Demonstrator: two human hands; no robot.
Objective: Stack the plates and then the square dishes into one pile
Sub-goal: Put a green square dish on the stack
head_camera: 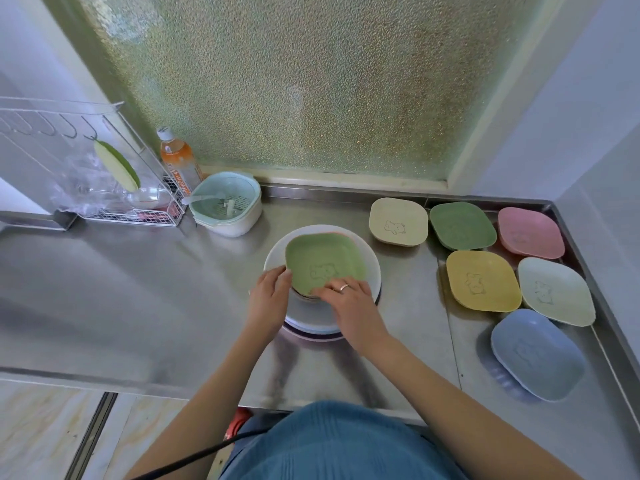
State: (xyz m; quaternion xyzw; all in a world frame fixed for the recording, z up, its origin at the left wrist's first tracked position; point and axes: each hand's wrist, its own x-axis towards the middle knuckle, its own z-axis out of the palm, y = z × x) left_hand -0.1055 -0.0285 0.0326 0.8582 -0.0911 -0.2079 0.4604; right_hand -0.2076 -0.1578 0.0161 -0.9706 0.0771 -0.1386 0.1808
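The step in hand looked to be seating a light green dish (323, 261) on the pile (322, 271) at the middle of the steel table (138, 289). To do it well, the person would need to level the dish, line its corners up with the square dishes beneath, of which a pink edge showed at the far rim, and let it drop into the nest rather than ride on a corner. A dish left tilted would likely tip the ones to come, since six more waited.

The pile stood on round white plates (372, 268), with a purplish rim showing at the bottom on the near side. The green dish sat on top, roughly centred on the plates, turned slightly off square to the table's edge.

The left hand (268, 297) was at the dish's near left corner, fingers curled round the rim and gripping it. The right hand (346, 299), with a ring on one finger, lay on the near right edge, fingers bent over the rim and holding it; whether its thumb was under the dish could not be seen. Both hands were thus touching the dish on its near side, with the far half free.

The other dishes lay well apart to the right: cream (398, 225), dark green (462, 230) and pink (531, 232) in the far row, yellow (483, 280) and pale mint (556, 296) nearer, and blue (536, 353) nearest. They sat just beside one another, some overlapping at the rims.
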